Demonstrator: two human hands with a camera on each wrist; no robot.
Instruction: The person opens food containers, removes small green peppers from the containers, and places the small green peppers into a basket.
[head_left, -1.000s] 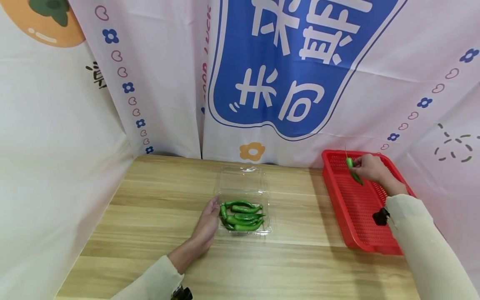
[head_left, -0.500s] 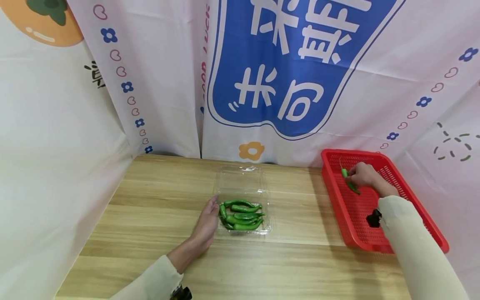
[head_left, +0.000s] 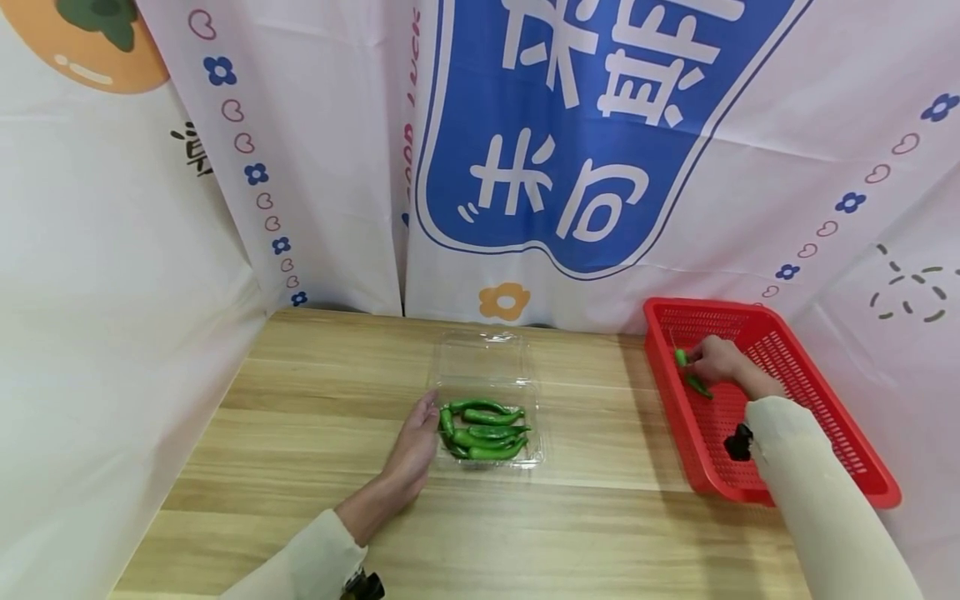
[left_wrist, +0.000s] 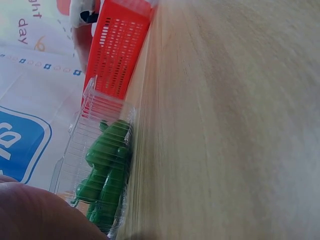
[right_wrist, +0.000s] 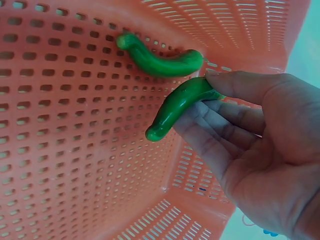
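Note:
My right hand (head_left: 716,360) is down inside the red plastic basket (head_left: 671,417), pinching a green chili pepper (right_wrist: 176,106) between thumb and fingers. Close by that pepper, the right wrist view shows another curved green chili pepper (right_wrist: 159,65) against the basket's perforated floor. My left hand (head_left: 411,446) rests at the left side of a clear plastic clamshell box (head_left: 536,446), its fingers fairly straight. Several green chili peppers (head_left: 491,433) lie in the box, and its lid (head_left: 483,358) is tipped back. The left wrist view shows the peppers through the ribbed wall, beyond part of the hand.
The wooden table (head_left: 322,417) carries the box at its middle and the basket at its right. Printed white cloth (head_left: 337,167) hangs behind and along both sides, close to the basket's far edge.
My right hand has moved left and lower within the basket, with green pepper at its fingertips. My left hand and the clamshell box have stayed put.

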